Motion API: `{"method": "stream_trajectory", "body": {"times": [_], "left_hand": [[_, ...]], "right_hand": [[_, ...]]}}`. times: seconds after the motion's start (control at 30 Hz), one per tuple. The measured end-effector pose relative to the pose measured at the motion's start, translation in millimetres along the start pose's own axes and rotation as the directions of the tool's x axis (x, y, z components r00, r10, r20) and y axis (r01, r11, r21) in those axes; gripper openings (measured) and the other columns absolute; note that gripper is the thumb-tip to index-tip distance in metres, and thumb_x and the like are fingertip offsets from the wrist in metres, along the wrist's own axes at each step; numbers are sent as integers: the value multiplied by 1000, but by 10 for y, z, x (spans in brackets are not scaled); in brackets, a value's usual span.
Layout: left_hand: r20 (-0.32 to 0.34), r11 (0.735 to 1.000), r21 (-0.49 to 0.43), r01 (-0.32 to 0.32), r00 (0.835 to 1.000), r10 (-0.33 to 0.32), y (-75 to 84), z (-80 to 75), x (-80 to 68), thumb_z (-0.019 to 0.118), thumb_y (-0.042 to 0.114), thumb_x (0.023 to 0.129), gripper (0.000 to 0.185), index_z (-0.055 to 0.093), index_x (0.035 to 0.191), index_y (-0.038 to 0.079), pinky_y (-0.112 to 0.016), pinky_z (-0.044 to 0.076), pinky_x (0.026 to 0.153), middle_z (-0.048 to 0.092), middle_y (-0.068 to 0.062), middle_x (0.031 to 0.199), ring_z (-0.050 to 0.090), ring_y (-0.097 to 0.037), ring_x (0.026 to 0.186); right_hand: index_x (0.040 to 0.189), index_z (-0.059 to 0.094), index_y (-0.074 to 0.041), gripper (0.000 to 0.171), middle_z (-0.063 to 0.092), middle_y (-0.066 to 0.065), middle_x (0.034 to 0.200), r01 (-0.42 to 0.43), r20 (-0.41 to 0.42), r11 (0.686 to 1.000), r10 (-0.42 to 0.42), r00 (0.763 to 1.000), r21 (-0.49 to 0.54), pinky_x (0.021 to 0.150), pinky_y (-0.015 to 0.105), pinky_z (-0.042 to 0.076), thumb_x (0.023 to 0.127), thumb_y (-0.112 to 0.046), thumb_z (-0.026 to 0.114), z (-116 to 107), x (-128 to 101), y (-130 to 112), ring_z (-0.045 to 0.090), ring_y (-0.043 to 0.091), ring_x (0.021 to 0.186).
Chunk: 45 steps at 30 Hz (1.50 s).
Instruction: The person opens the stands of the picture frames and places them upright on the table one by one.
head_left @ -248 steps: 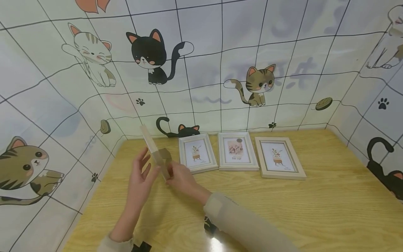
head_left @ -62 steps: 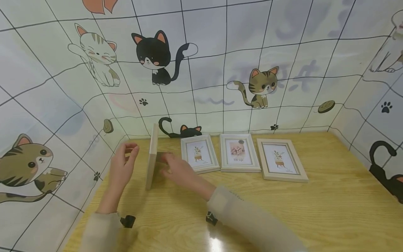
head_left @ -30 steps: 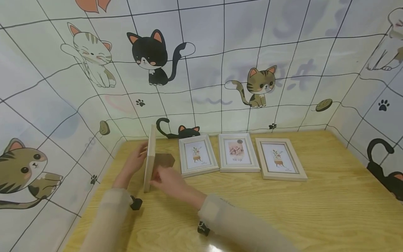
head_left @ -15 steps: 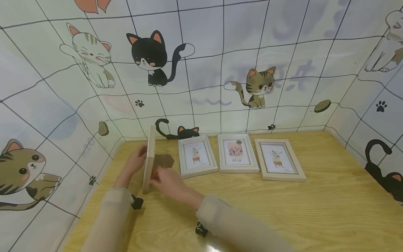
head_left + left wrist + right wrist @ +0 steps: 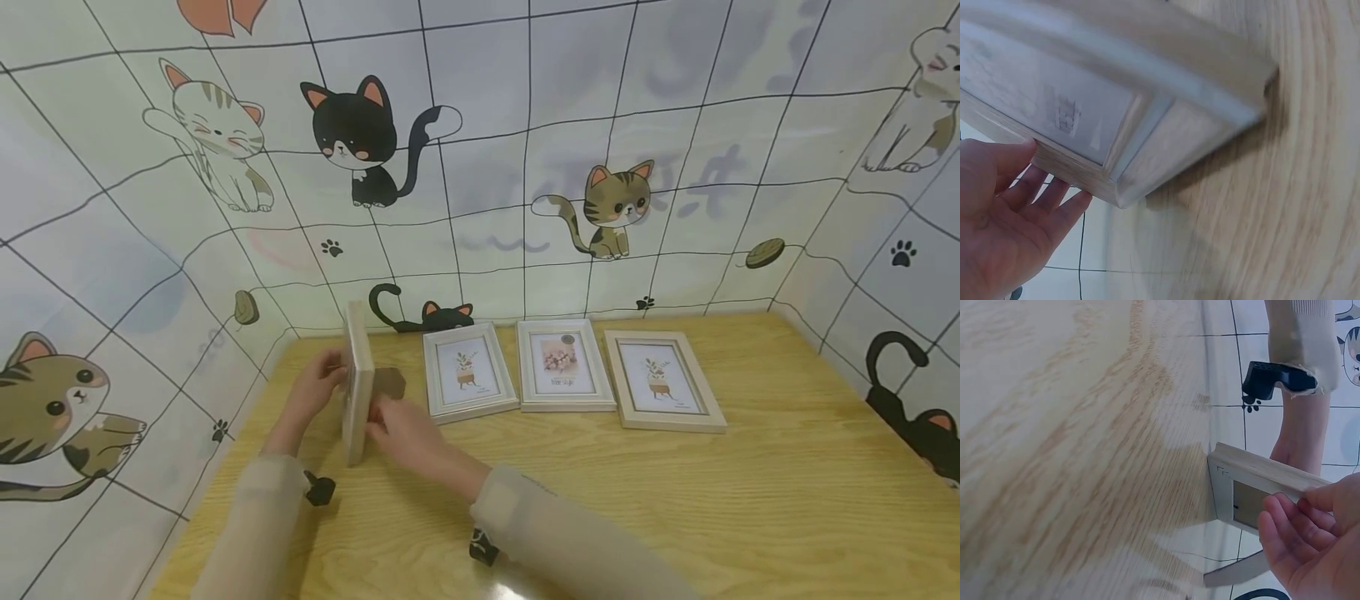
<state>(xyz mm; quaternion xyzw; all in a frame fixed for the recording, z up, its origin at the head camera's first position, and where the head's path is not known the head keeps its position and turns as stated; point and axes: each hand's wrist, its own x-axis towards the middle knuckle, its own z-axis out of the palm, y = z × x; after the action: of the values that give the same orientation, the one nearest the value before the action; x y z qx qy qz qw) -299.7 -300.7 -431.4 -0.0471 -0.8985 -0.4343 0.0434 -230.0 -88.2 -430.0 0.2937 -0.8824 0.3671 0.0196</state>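
Observation:
A pale wooden picture frame (image 5: 360, 392) stands upright on the table's left side, nearly edge-on in the head view. Its brown stand leg (image 5: 389, 382) sticks out from the back, toward the right. My left hand (image 5: 313, 392) grips the frame's far edge; in the left wrist view its thumb lies on the front border and the fingers (image 5: 1054, 200) reach behind. On the other side, my right hand (image 5: 408, 437) pinches the near edge low down, close to the leg. The right wrist view shows its thumb on the rim and the fingers (image 5: 1288, 534) curled by the back panel.
Three picture frames lie in a row to the right: a white one (image 5: 469, 370) with a plant print, another white one (image 5: 565, 404) with a flower print, and a wooden one (image 5: 711, 423). A cat-patterned wall covering (image 5: 487, 183) encloses the wooden table (image 5: 637, 508) behind and at both sides.
The frame was tilted in both hands earliest, then stood upright. My left hand has since come in to its edge, and my right hand has moved lower. Lately the frame has turned slightly.

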Motion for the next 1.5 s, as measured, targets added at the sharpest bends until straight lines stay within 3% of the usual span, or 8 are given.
{"method": "stream_trajectory", "body": {"times": [0.2, 0.33, 0.5, 0.73, 0.9, 1.17, 1.33, 1.5], "left_hand": [[-21, 998, 4, 58, 998, -57, -22, -84, -83, 51, 12, 104, 41, 43, 139, -8, -60, 43, 111, 47, -33, 144, 48, -50, 132], [-40, 995, -3, 103, 994, -103, -30, -135, -142, 50, 17, 104, 42, 42, 140, -5, -60, 45, 109, 45, -31, 146, 47, -49, 134], [-47, 989, -73, 129, 990, -132, -56, -177, -193, 49, 19, 105, 42, 39, 138, -5, -58, 45, 110, 42, -30, 148, 47, -48, 134], [-101, 980, -154, 126, 985, -143, -140, -210, -216, 53, 17, 103, 40, 43, 135, -6, -34, 59, 95, 49, -28, 139, 53, -43, 128], [-112, 974, -163, 160, 977, -179, -145, -235, -256, 55, 16, 102, 42, 45, 138, -4, -30, 59, 91, 49, -26, 139, 53, -43, 128], [-239, 956, -187, 224, 934, -265, -71, -246, -265, 58, 14, 101, 40, 47, 135, -3, -22, 61, 84, 53, -21, 133, 59, -30, 117], [-284, 944, -210, 252, 909, -306, -94, -246, -264, 57, 12, 100, 39, 47, 134, -4, -20, 61, 82, 53, -22, 133, 58, -32, 119], [-329, 945, -197, 260, 891, -313, -134, -246, -258, 57, 12, 100, 40, 48, 136, -4, -29, 61, 88, 52, -22, 136, 58, -36, 122]], "right_hand": [[105, 63, -11, 10, 75, 2, 100, 7, -67, 999, -5, 998, 32, 66, 11, 50, 99, -19, 61, -11, -3, 57, 67, 4, 83], [103, 63, -12, 10, 74, 2, 98, -23, -85, 999, 27, 996, 48, 63, 12, 49, 101, -21, 58, -49, 43, 97, 65, 4, 78], [101, 64, -12, 10, 75, 2, 98, -39, -116, 999, 42, 992, 34, 64, 15, 52, 101, -20, 59, -120, 150, 163, 69, 7, 80], [110, 66, -9, 15, 75, 7, 106, -101, -103, 986, 116, 988, 135, 61, 13, 52, 102, -18, 57, -268, 294, 245, 70, 10, 84], [112, 67, -8, 16, 74, 8, 106, -144, -90, 955, 172, 981, 259, 65, 15, 56, 102, -16, 57, -276, 344, 307, 71, 15, 88], [140, 49, -3, 40, 62, 14, 133, -68, -92, 931, 107, 990, 359, 99, 31, 56, 100, -6, 53, -120, 354, 399, 64, 27, 120], [149, 36, -2, 52, 48, 17, 149, -50, -33, 906, 70, 997, 421, 105, 31, 53, 100, -4, 53, -55, 320, 381, 53, 33, 133], [149, 37, -2, 59, 43, 19, 151, -29, -14, 894, 39, 999, 447, 110, 38, 50, 95, -2, 59, -31, 321, 372, 49, 34, 135]]}}
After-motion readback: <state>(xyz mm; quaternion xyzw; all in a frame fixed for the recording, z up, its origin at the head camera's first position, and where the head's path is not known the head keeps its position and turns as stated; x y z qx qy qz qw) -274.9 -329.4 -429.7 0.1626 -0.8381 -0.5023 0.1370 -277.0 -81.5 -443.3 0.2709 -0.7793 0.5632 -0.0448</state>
